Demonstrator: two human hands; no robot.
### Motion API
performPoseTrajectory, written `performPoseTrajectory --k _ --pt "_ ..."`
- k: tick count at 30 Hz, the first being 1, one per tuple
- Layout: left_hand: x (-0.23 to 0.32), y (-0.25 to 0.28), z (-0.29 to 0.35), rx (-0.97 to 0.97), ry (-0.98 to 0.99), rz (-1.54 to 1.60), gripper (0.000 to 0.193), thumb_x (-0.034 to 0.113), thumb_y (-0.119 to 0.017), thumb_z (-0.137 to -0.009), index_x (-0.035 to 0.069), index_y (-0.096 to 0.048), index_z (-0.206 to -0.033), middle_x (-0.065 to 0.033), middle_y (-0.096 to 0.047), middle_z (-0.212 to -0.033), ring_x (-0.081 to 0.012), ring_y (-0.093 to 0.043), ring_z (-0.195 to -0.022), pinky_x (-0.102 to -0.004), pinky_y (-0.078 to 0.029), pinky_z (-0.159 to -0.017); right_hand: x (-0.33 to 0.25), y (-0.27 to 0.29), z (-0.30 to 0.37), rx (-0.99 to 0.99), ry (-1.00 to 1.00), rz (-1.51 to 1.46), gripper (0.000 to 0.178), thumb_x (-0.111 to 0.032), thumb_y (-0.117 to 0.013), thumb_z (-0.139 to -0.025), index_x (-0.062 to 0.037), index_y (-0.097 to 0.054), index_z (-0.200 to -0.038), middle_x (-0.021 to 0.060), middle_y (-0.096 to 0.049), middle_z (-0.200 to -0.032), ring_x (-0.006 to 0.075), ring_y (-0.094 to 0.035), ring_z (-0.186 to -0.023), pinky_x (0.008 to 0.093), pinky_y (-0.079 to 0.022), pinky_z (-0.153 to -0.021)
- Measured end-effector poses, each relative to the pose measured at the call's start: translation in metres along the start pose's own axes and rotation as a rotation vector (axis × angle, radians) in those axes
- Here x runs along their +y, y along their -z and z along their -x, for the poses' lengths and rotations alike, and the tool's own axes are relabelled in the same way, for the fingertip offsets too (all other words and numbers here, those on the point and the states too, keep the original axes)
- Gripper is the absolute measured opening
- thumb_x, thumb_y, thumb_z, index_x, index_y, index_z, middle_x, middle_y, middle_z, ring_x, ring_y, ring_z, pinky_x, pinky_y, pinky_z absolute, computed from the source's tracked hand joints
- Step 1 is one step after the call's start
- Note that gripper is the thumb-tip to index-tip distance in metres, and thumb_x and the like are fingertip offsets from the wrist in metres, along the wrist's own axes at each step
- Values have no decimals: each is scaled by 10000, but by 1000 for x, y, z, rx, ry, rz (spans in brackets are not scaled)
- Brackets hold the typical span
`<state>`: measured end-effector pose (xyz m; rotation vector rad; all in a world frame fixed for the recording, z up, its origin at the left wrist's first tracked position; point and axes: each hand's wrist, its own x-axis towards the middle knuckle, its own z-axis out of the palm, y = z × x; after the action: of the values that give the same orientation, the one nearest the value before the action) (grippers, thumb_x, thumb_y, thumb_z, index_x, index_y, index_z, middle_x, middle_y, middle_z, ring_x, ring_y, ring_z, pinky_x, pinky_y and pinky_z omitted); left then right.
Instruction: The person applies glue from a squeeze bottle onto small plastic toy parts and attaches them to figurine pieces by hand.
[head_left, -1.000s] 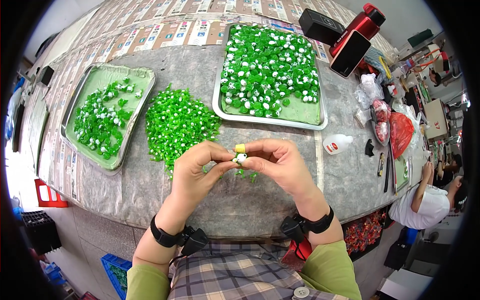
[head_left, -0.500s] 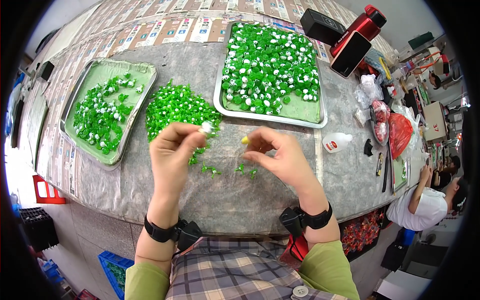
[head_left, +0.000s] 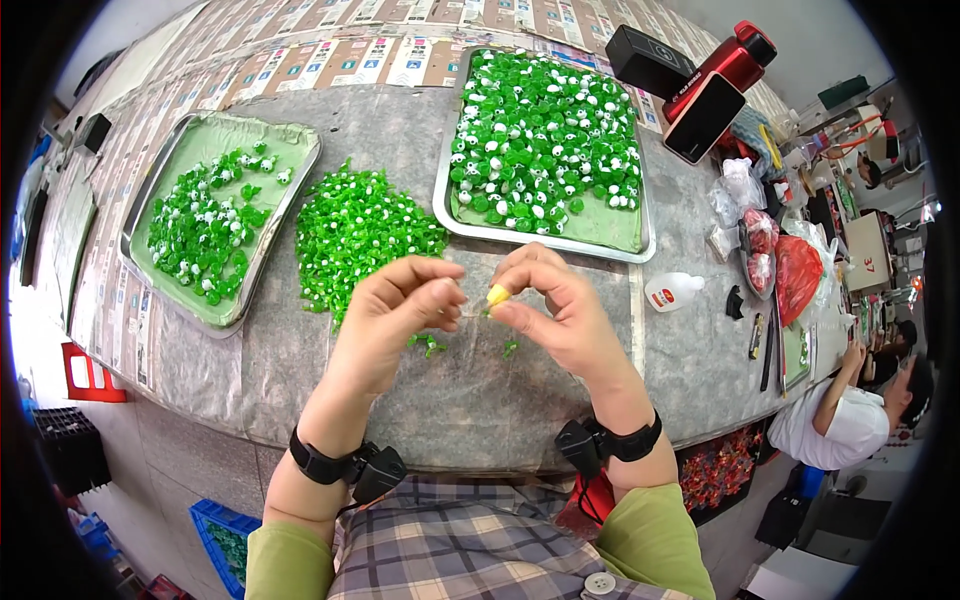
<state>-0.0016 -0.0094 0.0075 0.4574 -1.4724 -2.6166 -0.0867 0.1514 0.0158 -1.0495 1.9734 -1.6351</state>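
My left hand (head_left: 405,310) is closed in a pinch over the table, its fingertips close to my right hand's. Whatever it holds is hidden by the fingers. My right hand (head_left: 550,310), with a yellow finger cover (head_left: 497,294) on one fingertip, pinches a small green plastic piece (head_left: 486,312), mostly covered by the fingers. Below the hands lie a few loose green pieces (head_left: 428,346). Behind my left hand is a heap of small green pieces (head_left: 365,230). A tray (head_left: 445,225) beyond my right hand is full of green pieces with white panda-like heads.
Another tray (head_left: 310,160) of green-and-white pieces stands at the left. To the right are a white bottle (head_left: 673,291), a phone (head_left: 704,114) leaning on a red flask (head_left: 738,58), a black box (head_left: 648,60) and a red plastic bag (head_left: 798,280). A person (head_left: 840,410) sits far right.
My left hand has moved right toward my right hand, and the white piece it held is out of sight. A green piece now shows at my right fingertips; fewer loose pieces lie below.
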Motion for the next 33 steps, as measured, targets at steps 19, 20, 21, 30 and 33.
performPoseTrajectory --k 19,20,21,30,33 --pt "-13 -7 -1 -28 92 306 120 111 -521 -798 59 -521 -906 -27 -549 -782 -92 -527 -707 -247 -474 -644 -29 111 66 1060 114 286 284 -103 -587 -741 -1 -478 -982 93 -511 -978 138 -485 -878 252 -392 -756" --pt "-12 -8 -1 -27 98 298 120 111 -523 -797 58 -525 -905 -26 -549 -782 -93 -527 -707 -247 -473 -645 -17 120 74 976 -33 272 348 -125 -613 -723 -2 -470 -1016 91 -499 -999 132 -469 -910 251 -380 -771" --pt "-12 -9 -1 -24 102 289 120 110 -526 -795 58 -528 -904 -26 -549 -782 -94 -527 -707 -247 -473 -646 -4 127 84 830 -225 368 470 -155 -666 -672 -8 -454 -1065 85 -473 -1033 118 -431 -957 247 -358 -793" --pt "-16 -5 -2 -61 132 246 147 105 -552 -778 41 -536 -910 -55 -576 -800 -117 -553 -711 -253 -482 -653 31 117 77 616 -376 77 408 -122 -652 -692 0 -470 -1036 55 -552 -871 120 -516 -809 241 -409 -711" --pt "-16 -5 -1 -79 139 255 140 93 -554 -774 35 -533 -900 -59 -577 -799 -121 -558 -707 -256 -486 -654 -12 87 49 619 -164 -96 366 -118 -651 -699 8 -486 -1000 50 -553 -865 100 -510 -807 220 -402 -705"
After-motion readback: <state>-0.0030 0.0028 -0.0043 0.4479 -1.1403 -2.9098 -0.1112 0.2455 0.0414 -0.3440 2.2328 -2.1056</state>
